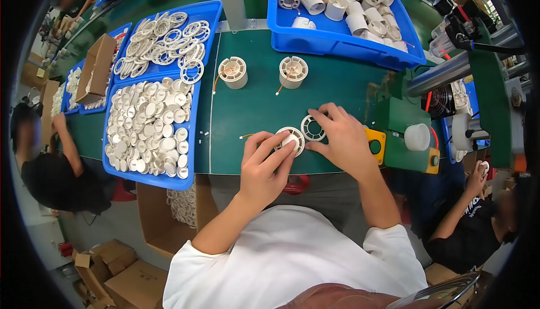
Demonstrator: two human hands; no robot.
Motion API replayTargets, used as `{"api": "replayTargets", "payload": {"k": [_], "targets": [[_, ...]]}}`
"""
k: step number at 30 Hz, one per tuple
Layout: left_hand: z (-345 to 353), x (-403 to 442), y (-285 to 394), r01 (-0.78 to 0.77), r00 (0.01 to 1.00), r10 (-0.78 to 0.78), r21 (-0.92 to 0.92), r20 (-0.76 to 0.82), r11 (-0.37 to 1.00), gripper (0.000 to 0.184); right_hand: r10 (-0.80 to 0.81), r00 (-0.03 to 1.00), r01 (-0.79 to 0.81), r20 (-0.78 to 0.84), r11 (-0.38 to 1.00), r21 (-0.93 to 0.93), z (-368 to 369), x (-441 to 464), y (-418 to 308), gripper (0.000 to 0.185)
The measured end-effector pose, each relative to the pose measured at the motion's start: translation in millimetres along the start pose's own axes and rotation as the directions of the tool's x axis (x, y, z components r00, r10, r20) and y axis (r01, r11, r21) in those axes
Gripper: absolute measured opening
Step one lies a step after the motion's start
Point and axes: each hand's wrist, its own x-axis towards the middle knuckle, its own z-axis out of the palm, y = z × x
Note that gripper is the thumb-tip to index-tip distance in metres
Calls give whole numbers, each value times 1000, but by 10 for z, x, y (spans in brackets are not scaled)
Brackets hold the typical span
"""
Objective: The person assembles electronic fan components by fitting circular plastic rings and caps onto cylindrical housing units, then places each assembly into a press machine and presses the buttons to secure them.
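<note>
My left hand (263, 165) is closed, its fingers pinching a small white round cap (290, 141) against the slotted top of a white cylindrical housing (299, 133). An orange wire (246, 136) sticks out to the left beside that hand. Just to the right, my right hand (344, 139) grips a white slotted ring (306, 122) between thumb and fingers, close to the bench surface. Farther back stand two similar upright housings, a left one (233, 73) and a right one (293, 71), each with a thin wire hanging out.
Blue trays hold white rings (163, 39), round caps (147, 126) and housings (356, 16). At right is a green machine (396, 126) with a yellow button box (375, 146). Co-workers sit left (62, 174) and right (461, 230). A cardboard box (154, 219) stands below the bench edge.
</note>
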Motion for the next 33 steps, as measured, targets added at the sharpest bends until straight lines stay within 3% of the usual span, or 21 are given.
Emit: {"api": "replayTargets", "payload": {"k": [5,8,10,12,14,17,21,28,33], "targets": [[-61,-50,7,-4,1000,3,40,21,999,32,6,1000,-6,3,998,67,48,17,30,61],[-66,-144,22,20,1000,-19,36,-21,999,48,37,998,-30,-44,991,133,11,24,20,60],[-16,-176,70,130,989,-134,-64,-68,989,67,54,994,-36,-91,982,184,-31,16,9,60],[66,-163,91,188,980,-192,-71,-60,980,73,104,968,17,-229,882,471,-80,3,-7,63],[121,-148,18,228,973,-231,-62,-31,972,82,74,977,37,-199,862,506,-147,-65,-112,65],[121,-103,-108,230,973,-226,-192,41,954,80,-9,979,116,-205,848,517,-74,-175,-223,70],[142,-88,-194,263,965,-251,-355,79,897,76,5,977,105,-213,858,502,72,-167,-306,77],[158,-141,-263,307,951,-291,-427,103,851,74,-22,971,124,-237,897,425,166,-71,-373,88],[174,-150,-310,306,951,-284,-475,121,825,71,7,980,91,-201,877,472,176,-62,-379,87]]}}
